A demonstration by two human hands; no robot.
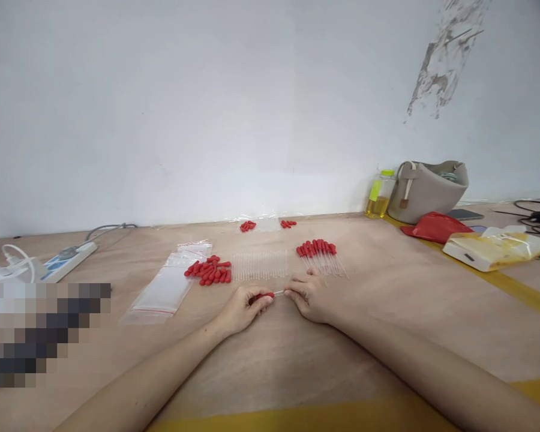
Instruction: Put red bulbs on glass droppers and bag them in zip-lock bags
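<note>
My left hand [248, 307] is closed on a red rubber dropper bulb [266, 294] just above the table. From the bulb a thin clear pipette tube [279, 293] runs across to my right hand [309, 296], whose fingers pinch its other end. Bulb and tube meet end to end; how deep the tube sits cannot be told. Beyond my left hand lies a pile of loose red bulbs [211, 271]. Several clear tubes [260, 264] lie side by side in a row behind both hands. Past my right hand rest finished-looking droppers [319, 255], tubes with red bulbs on.
Clear zip bags [162, 289] lie at left, near a power strip [67, 262]. Against the wall are small groups of red bulbs [247, 226]. At right stand a bottle [380, 195], a grey bag [427, 192], a red pouch [438, 227] and a tissue pack [490, 249].
</note>
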